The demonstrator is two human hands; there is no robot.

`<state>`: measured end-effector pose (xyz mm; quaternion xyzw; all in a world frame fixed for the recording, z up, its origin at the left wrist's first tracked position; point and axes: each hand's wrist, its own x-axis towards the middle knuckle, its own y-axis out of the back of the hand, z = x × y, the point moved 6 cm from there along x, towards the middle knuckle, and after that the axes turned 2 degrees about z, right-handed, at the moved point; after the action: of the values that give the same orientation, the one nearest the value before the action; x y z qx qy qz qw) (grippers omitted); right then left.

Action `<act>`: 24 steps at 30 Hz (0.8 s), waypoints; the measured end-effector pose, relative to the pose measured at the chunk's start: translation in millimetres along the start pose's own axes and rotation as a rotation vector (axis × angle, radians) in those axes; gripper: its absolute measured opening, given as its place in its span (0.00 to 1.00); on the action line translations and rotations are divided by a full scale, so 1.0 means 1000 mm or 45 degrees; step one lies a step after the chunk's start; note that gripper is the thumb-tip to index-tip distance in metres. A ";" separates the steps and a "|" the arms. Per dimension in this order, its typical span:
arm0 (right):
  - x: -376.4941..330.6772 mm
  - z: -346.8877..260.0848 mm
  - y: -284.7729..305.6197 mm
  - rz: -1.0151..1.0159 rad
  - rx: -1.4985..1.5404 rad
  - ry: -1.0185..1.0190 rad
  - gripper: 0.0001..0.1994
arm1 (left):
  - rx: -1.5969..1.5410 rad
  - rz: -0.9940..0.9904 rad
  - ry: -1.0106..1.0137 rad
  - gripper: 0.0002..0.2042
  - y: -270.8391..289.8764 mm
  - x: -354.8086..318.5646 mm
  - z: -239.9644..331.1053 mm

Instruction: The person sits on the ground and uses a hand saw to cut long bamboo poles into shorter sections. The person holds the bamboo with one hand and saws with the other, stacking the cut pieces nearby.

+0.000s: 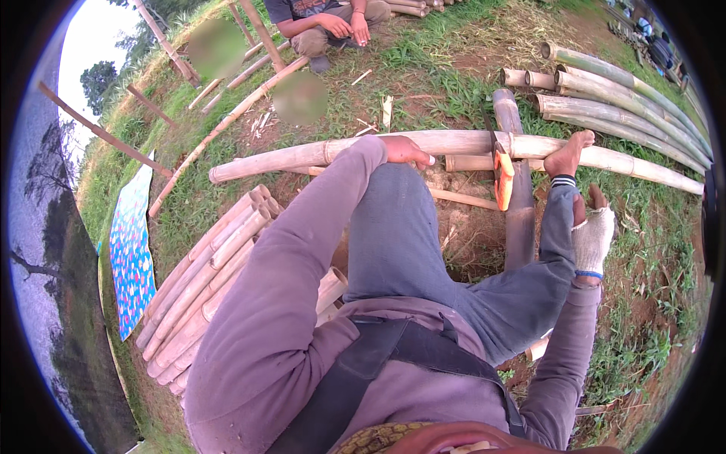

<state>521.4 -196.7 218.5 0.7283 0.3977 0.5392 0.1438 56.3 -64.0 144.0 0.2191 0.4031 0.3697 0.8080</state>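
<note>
My left hand (407, 150) lies over a long pale bamboo pole (287, 157) that runs across the ground in front of me, fingers curled on it. My bare foot (567, 153) presses on the same pole further right. Between them, a blade with an orange handle (503, 179) sticks in the pole, beside a dark upright bamboo piece (519, 219). My right hand (593, 236), in a white work glove, is raised next to my right knee and holds nothing. Its fingers are loosely apart.
A stack of short cut bamboo lengths (203, 284) lies at my left. Long bamboo poles (628, 98) are piled at the upper right. Another person (325, 23) sits on the grass ahead. A patterned blue cloth (128, 250) lies at far left.
</note>
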 end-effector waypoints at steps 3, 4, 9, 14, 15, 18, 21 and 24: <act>0.039 -0.143 0.115 0.310 0.791 0.175 0.25 | 0.035 0.001 0.047 0.34 -0.004 -0.027 0.000; 0.039 -0.167 0.153 0.391 0.759 0.318 0.26 | 0.047 -0.016 0.037 0.34 -0.002 -0.021 0.022; 0.076 -0.198 0.128 0.344 0.787 0.423 0.31 | 0.100 0.040 -0.032 0.35 -0.003 -0.034 -0.006; 0.163 -0.103 -0.056 0.057 0.211 0.141 0.37 | -0.155 -0.062 -0.060 0.37 -0.007 -0.017 0.038; 0.166 -0.098 -0.110 -0.012 0.193 0.112 0.39 | -0.137 -0.006 -0.012 0.37 -0.003 -0.032 0.016; 0.155 -0.040 -0.179 -0.044 0.039 0.006 0.42 | -0.007 0.104 -0.080 0.36 0.002 -0.031 -0.003; 0.127 0.047 -0.218 0.088 -0.030 0.016 0.46 | -0.218 0.035 -0.043 0.35 0.003 -0.037 -0.001; 0.119 0.151 -0.231 0.394 -0.010 0.267 0.50 | -0.033 0.111 -0.245 0.39 0.005 -0.011 0.016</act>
<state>571.3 72.0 93.6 0.7200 0.2918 0.6294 0.0199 62.8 -70.3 162.4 0.2602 0.3089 0.3869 0.8289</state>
